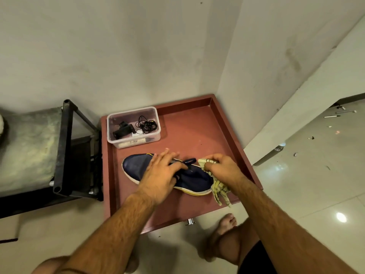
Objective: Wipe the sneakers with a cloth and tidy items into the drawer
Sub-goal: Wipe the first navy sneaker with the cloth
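Down in the head view, a navy sneaker (pixel 167 173) lies on its side in the open reddish drawer (pixel 197 131), its long axis running left to right across the tray, toe toward the left and heel toward the right. The left hand (pixel 162 175) lies over the middle of the shoe with fingers mostly straight and spread, pressing it down near the laces and not curled round anything. The right hand (pixel 219 167) sits just beside the heel end, its fingers bunched round a pale checked cloth (pixel 219 188), part of which hangs loose past the heel toward the drawer's front edge. So the cloth hand is the nearer one to the heel and collar, and the rest of the shoe stretches away from it leftward, under the steadying hand; a wipe along the upper would likely have to travel left along that axis, and the left hand would probably need to shift for it. Behind the shoe, at the back left of the drawer, stands a clear plastic box (pixel 134 126) holding a tangled black cord and other small items.
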